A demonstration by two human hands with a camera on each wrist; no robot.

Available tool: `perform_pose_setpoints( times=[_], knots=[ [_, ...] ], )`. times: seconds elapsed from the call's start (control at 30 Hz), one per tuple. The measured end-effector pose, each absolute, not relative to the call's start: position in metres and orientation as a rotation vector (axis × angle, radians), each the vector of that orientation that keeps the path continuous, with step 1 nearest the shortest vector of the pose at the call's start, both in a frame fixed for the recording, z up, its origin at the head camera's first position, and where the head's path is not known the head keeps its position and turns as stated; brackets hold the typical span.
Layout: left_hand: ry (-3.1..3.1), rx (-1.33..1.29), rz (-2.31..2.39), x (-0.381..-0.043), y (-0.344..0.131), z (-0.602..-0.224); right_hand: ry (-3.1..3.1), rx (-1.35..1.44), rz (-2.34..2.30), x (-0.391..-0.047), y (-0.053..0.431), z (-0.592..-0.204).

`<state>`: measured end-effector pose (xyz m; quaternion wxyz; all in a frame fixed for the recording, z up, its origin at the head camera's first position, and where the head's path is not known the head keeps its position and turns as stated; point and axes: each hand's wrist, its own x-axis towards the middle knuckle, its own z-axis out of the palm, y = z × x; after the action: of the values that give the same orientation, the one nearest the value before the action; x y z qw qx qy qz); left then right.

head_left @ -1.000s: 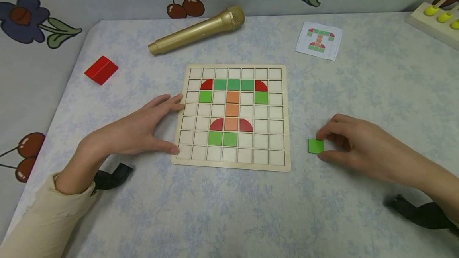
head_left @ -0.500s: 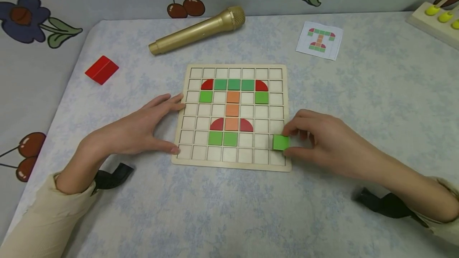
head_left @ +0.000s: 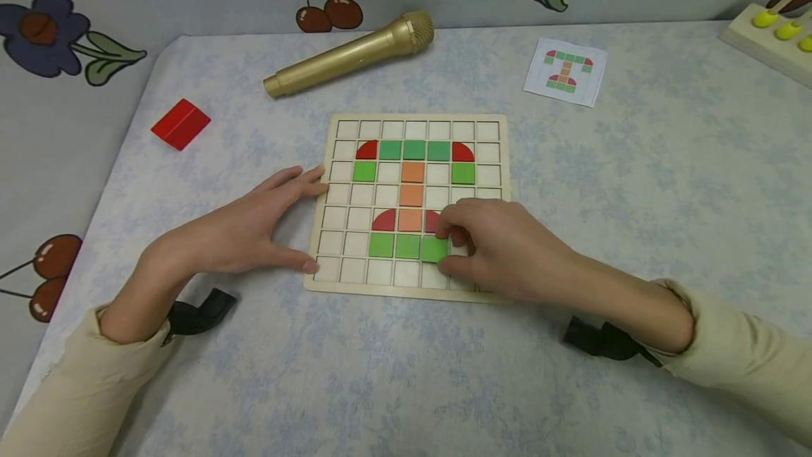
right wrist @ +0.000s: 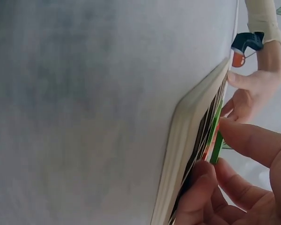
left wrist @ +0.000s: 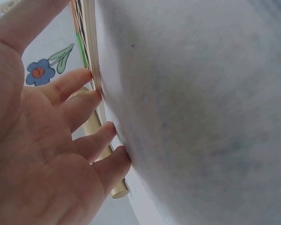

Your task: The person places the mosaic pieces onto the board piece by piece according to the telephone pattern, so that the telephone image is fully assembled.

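A wooden grid board [head_left: 371,290] lies on the table, bearing red quarter-round tiles, orange squares and green squares. My right hand [head_left: 501,249] pinches a light green square tile [head_left: 433,249] between thumb and fingers, over the cell right of two green tiles [head_left: 394,245]. In the right wrist view this green tile [right wrist: 217,147] looks tilted at the board's surface. That hand partly covers the red quarter-round [head_left: 432,221] above it. My left hand [head_left: 237,231] is spread at the board's left edge, thumb and fingertips touching the frame; the left wrist view shows its fingertips [left wrist: 97,95] along the edge.
A gold microphone [head_left: 349,55] lies behind the board. A printed pattern card [head_left: 564,72] is at the back right, near a wooden base with yellow beads [head_left: 770,41]. Two red pieces [head_left: 180,124] lie side by side at the left.
My right hand has carried the green square tile left from the bare table, across the board's right edge, to beside the two lower green tiles. The left hand has stayed at the board's edge.
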<state>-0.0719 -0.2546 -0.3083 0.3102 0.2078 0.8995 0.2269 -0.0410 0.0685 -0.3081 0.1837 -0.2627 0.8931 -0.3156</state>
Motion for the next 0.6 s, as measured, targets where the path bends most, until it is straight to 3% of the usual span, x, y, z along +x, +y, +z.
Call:
perform_pose_setpoints(
  times=[0.6],
  knots=[
    [2.388,0.574,0.618,-0.0718,-0.2561,-0.3094,2.521,-0.722,-0.824,-0.0456,0.0665,-0.3123]
  ],
)
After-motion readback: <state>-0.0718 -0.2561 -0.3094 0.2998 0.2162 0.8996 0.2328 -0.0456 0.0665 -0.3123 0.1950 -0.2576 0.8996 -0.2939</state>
